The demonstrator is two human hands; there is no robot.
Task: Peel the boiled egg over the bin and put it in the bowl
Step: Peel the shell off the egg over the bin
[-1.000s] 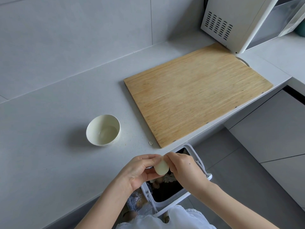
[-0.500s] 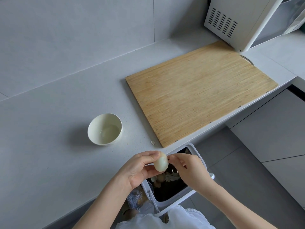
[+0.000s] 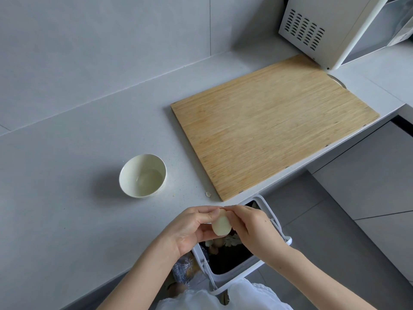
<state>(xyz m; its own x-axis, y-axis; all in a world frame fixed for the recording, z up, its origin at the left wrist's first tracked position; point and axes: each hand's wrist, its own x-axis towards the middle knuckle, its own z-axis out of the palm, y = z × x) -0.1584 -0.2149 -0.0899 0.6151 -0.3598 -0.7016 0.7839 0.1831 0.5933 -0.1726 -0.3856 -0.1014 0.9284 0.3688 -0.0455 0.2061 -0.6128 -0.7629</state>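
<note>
Fingers [image 3: 206, 231] of the left hand [image 3: 190, 231] curl under and around the egg [image 3: 221, 225], with the thumb pressed on its top end, so this hand grips it firmly. At that same top end the right hand [image 3: 253, 230] closes in, its thumb and forefinger pinched together against the egg; whether a bit of shell sits between them cannot be told. What shows of the egg is smooth and pale, and it hangs directly over the far left corner of the open bin [image 3: 234, 279]. Inside the bin lie a dark liner and some pale scraps. Beyond the bin runs the grey counter [image 3: 67, 198], and a small shell fragment [image 3: 208, 193] lies on it just past the bin's far edge. A cream bowl [image 3: 134, 166] stands upright on the counter, farther from the bin and off to its left. A wooden cutting board [image 3: 272, 126] lies flat beyond the bin, its near corner close to the shell fragment. A white microwave [image 3: 324, 30] stands well beyond the bin to the right, past the board's far corner.
</note>
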